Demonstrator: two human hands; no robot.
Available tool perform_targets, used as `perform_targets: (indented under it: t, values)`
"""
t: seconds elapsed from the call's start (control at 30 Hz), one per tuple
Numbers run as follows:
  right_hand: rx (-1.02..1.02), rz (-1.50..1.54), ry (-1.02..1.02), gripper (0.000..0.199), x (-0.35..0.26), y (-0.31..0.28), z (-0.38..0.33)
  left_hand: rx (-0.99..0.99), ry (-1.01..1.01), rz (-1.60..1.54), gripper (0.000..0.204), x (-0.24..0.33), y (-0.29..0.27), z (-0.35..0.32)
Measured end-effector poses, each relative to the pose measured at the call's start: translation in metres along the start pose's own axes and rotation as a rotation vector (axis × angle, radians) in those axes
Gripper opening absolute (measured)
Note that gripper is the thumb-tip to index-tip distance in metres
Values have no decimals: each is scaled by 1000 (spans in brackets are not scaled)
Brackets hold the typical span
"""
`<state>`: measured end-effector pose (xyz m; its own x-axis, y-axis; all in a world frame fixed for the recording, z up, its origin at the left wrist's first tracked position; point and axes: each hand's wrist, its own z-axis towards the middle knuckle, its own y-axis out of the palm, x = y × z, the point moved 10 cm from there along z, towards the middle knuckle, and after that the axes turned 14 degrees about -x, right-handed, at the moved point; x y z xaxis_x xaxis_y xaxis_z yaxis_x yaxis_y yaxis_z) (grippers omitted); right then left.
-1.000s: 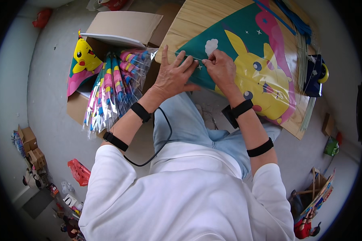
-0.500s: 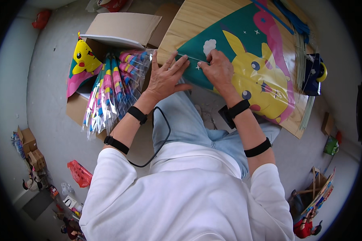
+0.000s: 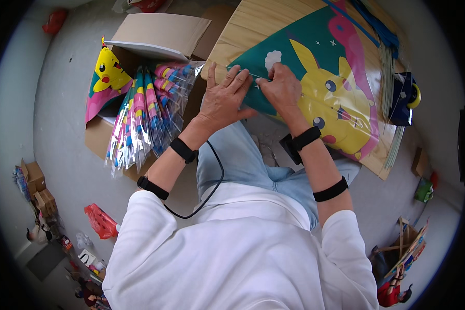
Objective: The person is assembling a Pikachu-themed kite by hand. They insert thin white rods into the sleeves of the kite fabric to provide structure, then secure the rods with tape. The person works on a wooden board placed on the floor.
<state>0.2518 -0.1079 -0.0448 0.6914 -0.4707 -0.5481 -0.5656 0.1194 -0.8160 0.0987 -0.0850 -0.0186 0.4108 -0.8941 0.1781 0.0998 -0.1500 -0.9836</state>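
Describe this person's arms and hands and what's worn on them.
The left hand and right hand are bare. Short white sleeves end near the elbows. Each arm wears two black bands, one at the wrist and one higher up. A small dark block sits at the right wrist; a thin black cable loops beside the left forearm.

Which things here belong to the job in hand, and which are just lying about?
In the job:
Green, pink and yellow printed triangular sheet, at the left hand and right hand
Pale wooden table beneath it
Probably, thin pale rods and colourful bundles in clear plastic

Apparently lying about:
Crumpled red plastic bag, lower left
Brown cardboard boxes, far left
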Motion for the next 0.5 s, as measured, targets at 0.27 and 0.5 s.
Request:
perform_targets:
  t: [0.27,0.5]
  values:
    - [-55,6,44,32,3,1,1,23,62,96,79,-8,15,-5]
    - [-47,68,-8,26,6,2,2,-7,15,49,80,-8,12,-6]
